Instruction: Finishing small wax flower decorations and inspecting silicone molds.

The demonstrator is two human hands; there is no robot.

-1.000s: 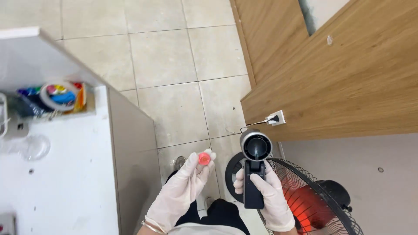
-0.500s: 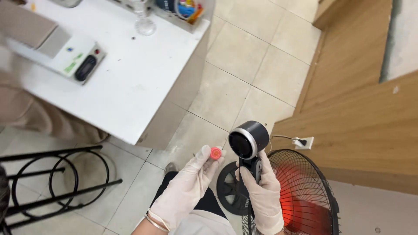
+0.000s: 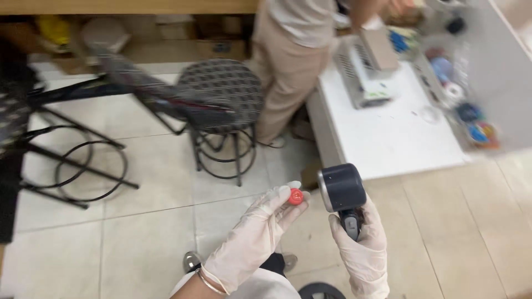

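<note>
1. Fingers of the left hand — gloved, thumb and fingertips pinched shut on one small red cap, held up at chest height just left of the device.
2. Right hand — gloved, fingers wrapped tight around the dark handle of one handheld device with a round grey-black head; the head stands upright above the fist.
3. Cap and device: near each other but apart, not touching. As far as can be judged, both items are picked up and in hand; the cap is not yet on or against the device.
4. White table, upper right — one pale box-shaped machine at its far end; several small coloured items along the right edge, too blurred to count.
5. Stool with a patterned round seat, one; black metal frames to the left, blurred.
6. One other person in beige trousers, standing between stool and table.
7. Count: two gloves, one cap, one device.
</note>
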